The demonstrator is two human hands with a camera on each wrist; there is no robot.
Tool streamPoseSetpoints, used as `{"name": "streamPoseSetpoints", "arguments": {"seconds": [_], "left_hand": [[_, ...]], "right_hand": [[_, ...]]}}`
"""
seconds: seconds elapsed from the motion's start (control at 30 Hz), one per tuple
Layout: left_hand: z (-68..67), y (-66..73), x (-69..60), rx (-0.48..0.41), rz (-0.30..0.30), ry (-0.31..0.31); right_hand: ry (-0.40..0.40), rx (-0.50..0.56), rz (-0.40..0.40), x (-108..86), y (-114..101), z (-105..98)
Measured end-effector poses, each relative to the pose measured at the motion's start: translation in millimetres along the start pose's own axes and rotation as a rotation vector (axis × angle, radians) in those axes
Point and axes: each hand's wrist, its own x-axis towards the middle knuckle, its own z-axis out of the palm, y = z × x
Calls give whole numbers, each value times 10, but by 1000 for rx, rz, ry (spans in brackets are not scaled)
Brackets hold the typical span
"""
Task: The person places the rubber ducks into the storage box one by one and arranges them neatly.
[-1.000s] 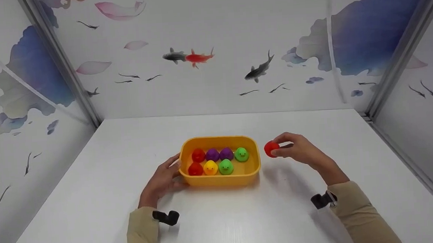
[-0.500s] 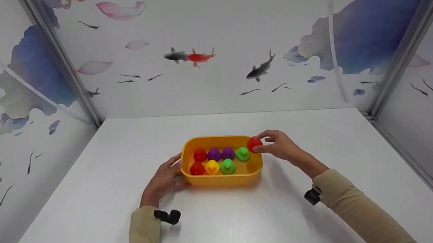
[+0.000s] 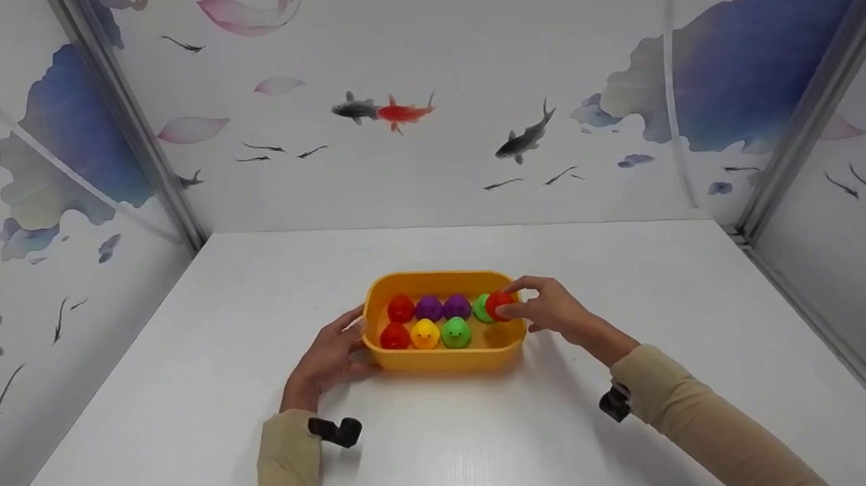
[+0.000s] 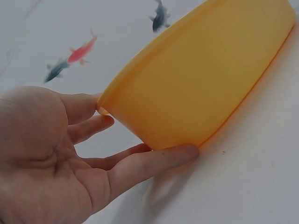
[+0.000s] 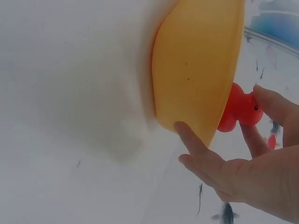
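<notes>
A yellow plastic basin (image 3: 447, 358) holds toy ducks: two red ones at its left end, two purple, one yellow duck (image 3: 425, 334) and two green. My right hand (image 3: 557, 312) pinches another red toy duck (image 3: 498, 306) between thumb and finger, over the basin's right end and partly in front of a green duck (image 3: 481, 308). The right wrist view has that duck (image 5: 246, 108) beside the rim, with other fingers touching the outer wall. My left hand (image 3: 328, 354) steadies the left end; its straight fingers and thumb (image 4: 159, 161) rest against the wall.
The basin stands on a white table (image 3: 445, 437). A back wall (image 3: 420, 33) painted with fish and petals closes off the far side, with similar panels at left and right. Black wrist cameras (image 3: 337, 431) are strapped at both sleeves.
My right hand has carried the red duck leftward from beside the basin, over its right rim, and lowered it inside the end. The left hand keeps its place at the basin.
</notes>
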Motion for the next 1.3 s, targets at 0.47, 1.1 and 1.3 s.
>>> {"name": "streamPoseSetpoints", "arguments": {"seconds": [0.47,1.1,1.3], "left_hand": [[-25,35,-17,17,-2,-5],[2,88,-8,16,-20,-11],[-15,93,-11,74,-38,-22]], "right_hand": [[16,-87,76,83,0,314],[43,-192,75,103,-1,353],[47,-203,82,91,20,351]]}}
